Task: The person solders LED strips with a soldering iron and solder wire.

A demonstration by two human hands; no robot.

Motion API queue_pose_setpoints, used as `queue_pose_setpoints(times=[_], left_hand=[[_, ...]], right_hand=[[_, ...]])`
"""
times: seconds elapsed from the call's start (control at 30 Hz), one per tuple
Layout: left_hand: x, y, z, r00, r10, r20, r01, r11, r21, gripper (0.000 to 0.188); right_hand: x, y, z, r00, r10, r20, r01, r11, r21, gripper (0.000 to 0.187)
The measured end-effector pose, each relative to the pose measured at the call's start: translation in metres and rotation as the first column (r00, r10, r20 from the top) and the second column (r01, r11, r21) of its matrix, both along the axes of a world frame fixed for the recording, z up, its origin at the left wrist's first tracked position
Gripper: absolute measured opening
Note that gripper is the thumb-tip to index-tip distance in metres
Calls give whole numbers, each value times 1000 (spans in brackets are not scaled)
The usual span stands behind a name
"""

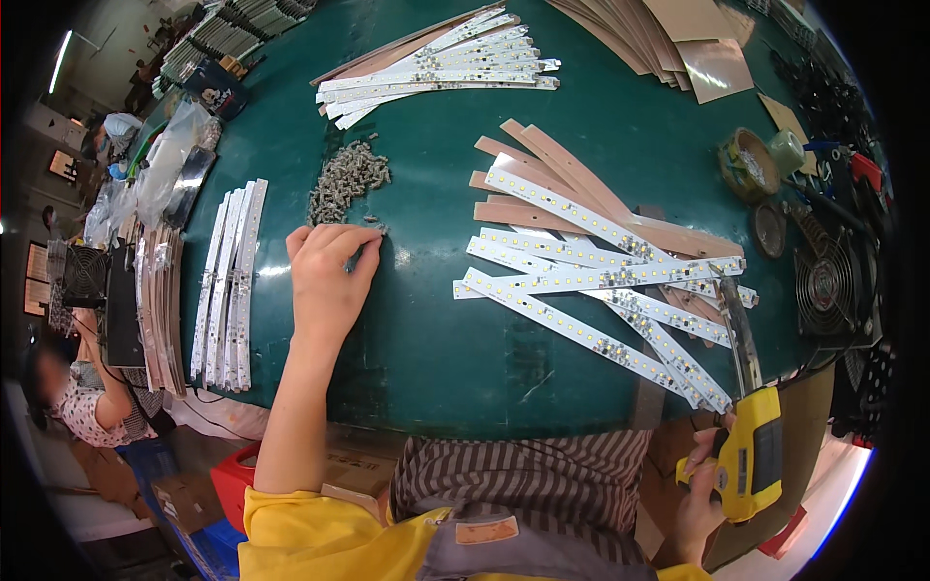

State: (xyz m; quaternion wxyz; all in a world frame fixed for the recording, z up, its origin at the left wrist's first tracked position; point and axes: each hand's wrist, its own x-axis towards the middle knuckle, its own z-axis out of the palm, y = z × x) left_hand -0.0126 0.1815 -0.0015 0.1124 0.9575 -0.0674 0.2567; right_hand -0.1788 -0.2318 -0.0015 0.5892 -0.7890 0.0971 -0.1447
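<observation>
My left hand (pixel 334 276) reaches to the near edge of a pile of small grey metallic-looking parts (pixel 351 179). Its thumb and forefinger are pinched together around one small grey part (pixel 379 229), mostly hidden by the fingertips. In my right hand (pixel 699 484) is a yellow and black soldering gun (pixel 754 455), gripped by its handle. Its long metal nozzle points away from me, with the tip at the right end of a white LED strip (pixel 601 279). That strip lies across several other LED strips, fanned and overlapping.
Brown bare strips (pixel 572 174) lie under the fanned ones. More LED strips rest at the left (pixel 230 286) and far side (pixel 436 73). On the right are a round tub (pixel 748 165) and a small fan (pixel 826 289). A person (pixel 92 397) sits at the left.
</observation>
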Motion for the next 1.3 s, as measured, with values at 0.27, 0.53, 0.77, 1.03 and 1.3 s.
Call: queue_pose_setpoints(times=[0.27, 0.53, 0.77, 1.03, 1.3], left_hand=[[9, 1, 10, 992, -51, -113, 45, 998, -52, 11], [6, -9, -2, 996, 31, -79, -41, 990, -136, 11], [-23, -58, 17, 987, -49, -151, 7, 963, -268, 10], [-64, -164, 6, 916, -343, -208, 160, 788, -595, 18], [-57, -176, -2, 943, -304, -133, 199, 838, -507, 16]], right_hand=[[1, 1, 1, 1000, -19, -16, 19, 1000, -12, 46], [0, 11, 12, 997, -4, -74, 0, 998, -61, 51], [-4, 8, 17, 977, 90, -191, -107, 991, -80, 59], [-5, 9, 34, 916, 274, -293, -245, 960, 134, 33], [-8, 3, 32, 914, 257, -314, -239, 966, 96, 26]])
